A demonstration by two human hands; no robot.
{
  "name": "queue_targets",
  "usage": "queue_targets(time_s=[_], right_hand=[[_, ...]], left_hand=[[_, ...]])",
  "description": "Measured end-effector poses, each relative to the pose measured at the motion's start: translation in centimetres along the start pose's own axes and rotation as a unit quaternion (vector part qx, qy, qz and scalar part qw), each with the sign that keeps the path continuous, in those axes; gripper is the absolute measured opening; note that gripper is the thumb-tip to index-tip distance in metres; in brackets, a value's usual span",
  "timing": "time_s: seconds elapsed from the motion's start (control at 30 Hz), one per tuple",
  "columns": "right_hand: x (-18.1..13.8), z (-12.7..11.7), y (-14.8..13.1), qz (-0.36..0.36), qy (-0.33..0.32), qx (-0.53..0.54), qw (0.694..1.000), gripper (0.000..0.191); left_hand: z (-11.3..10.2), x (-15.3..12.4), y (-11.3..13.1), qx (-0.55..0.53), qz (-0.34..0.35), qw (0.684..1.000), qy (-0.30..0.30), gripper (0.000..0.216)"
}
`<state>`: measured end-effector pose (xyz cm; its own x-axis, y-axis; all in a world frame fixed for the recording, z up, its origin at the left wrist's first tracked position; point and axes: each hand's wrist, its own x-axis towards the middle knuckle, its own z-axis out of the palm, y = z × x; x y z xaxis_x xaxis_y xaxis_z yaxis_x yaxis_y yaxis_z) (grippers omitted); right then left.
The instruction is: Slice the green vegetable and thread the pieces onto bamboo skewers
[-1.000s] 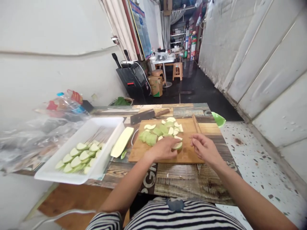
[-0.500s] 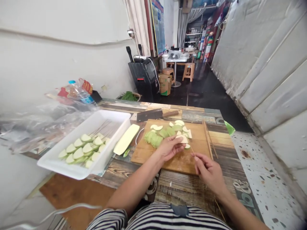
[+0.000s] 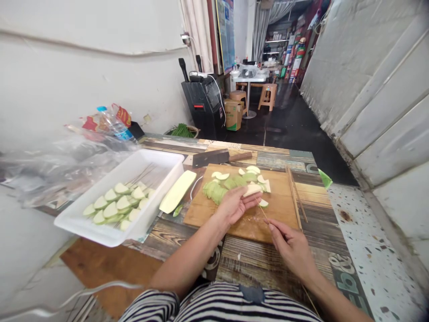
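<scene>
My left hand (image 3: 233,208) is closed on a pale vegetable slice (image 3: 252,191) with green skin, held just above the cutting board (image 3: 208,215). Between the thumb and fingers of my right hand (image 3: 288,241) is a thin wooden skewer (image 3: 263,212), its far end at the slice. Whether its tip has entered the slice I cannot tell, as my left fingers cover it. Behind my left hand, several cut slices (image 3: 214,191) with green skin lie on the board.
A white tray (image 3: 69,229) on the left holds skewered slices. Beside it rests a long halved vegetable (image 3: 177,192). A cleaver (image 3: 211,158) lies behind the board, and spare skewers (image 3: 295,197) lie along its right side. A plastic bottle (image 3: 115,125) stands among bags.
The slice in my left hand has tilted and my left fingers have straightened beneath it. My right hand still grips the skewer. The view has shifted slightly.
</scene>
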<state>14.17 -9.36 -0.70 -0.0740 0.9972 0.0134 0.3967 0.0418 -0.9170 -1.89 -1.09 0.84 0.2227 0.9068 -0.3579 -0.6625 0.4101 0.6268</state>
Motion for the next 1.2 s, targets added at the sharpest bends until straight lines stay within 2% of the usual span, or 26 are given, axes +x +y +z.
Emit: queue_targets(time_s=[0.17, 0.63, 0.97, 1.2], right_hand=[[-0.04, -0.06, 0.03, -0.001, 0.019, 0.009, 1.000, 0.031], [-0.03, 0.10, 0.52, 0.014, 0.005, 0.015, 1.000, 0.035], [0.04, 0.28, 0.00, 0.060, -0.019, 0.115, 0.991, 0.037], [0.31, 0.63, -0.39, 0.148, -0.045, 0.234, 0.960, 0.041]], left_hand=[[0.01, -0.06, -0.19, 0.010, 0.007, 1.000, -0.005, 0.014], [0.32, -0.31, -0.16, 0.032, 0.013, 0.999, -0.013, 0.015], [0.43, -0.32, -0.47, 0.043, 0.030, 0.998, -0.022, 0.014], [0.50, -0.46, -0.66, 0.035, 0.017, 0.999, -0.036, 0.014]])
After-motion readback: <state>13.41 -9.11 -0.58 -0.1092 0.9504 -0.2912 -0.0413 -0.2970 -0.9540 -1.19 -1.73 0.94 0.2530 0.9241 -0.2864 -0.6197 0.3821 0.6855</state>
